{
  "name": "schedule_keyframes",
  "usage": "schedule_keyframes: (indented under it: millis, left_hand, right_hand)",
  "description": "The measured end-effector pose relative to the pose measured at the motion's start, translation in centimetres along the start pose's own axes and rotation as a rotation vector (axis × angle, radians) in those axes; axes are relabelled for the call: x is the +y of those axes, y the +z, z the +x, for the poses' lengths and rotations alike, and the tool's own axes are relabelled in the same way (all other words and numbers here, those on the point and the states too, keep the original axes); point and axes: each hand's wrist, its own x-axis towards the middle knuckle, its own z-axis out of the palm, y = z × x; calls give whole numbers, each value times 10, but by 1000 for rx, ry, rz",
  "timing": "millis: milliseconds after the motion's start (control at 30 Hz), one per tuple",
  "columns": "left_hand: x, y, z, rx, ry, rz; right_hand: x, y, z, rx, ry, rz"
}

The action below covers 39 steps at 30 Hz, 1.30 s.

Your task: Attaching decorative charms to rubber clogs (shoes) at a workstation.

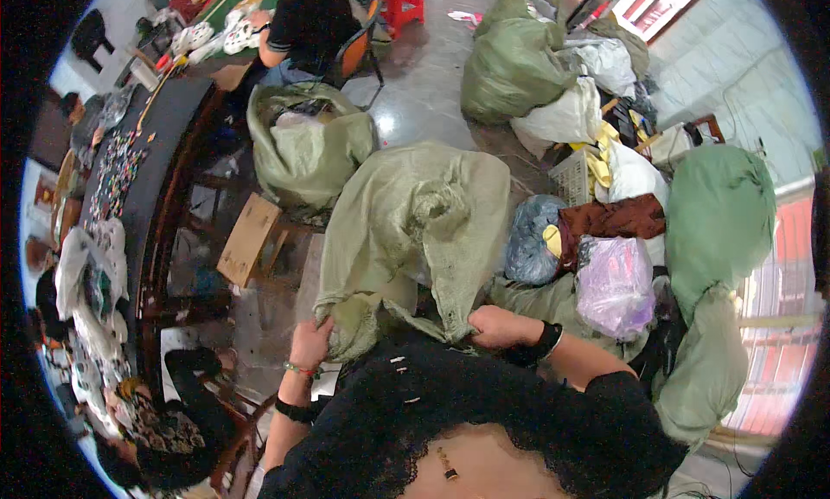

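A large olive-green woven sack [380, 205] hangs in front of me, its upper part bulging away from my body. My left hand [309, 342] is closed on the sack's near left edge. On the near right, my right hand [506, 326] grips another corner of the same sack, fingers curled round the cloth. Between my hands the edge sags in folds, and a dark gap shows beneath it. A twisted, bunched spot sits in the middle of the sack. What the sack contains, if anything, is hidden.
A filled open sack [303, 153] stands ahead left, near a wooden stool [249, 240]. Left runs a long dark table [169, 153] with small coloured pieces. A seated person [311, 28] is beyond. To the right are a purple plastic bundle [614, 287] and a green sack [719, 222].
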Motion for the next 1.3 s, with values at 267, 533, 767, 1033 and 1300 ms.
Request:
schedule_keyframes:
  millis: [267, 533, 767, 1033, 1300]
  left_hand:
    - [-14, 59, -8, 194, 110, -126]
    - [-61, 59, -54, 158, 9, -398]
    - [-149, 40, -129, 230, -4, -480]
    - [-252, 17, -222, 288, -138, -656]
    - [-306, 18, -268, 612, -335, -1146]
  right_hand:
    - [0, 4, -24, 167, 103, 196]
    - [-19, 59, -20, 14, 119, -68]
    - [-91, 121, -1, 59, 157, -65]
    - [-190, 180, 48, 71, -15, -38]
    - [-252, 201, 93, -359, -521, -70]
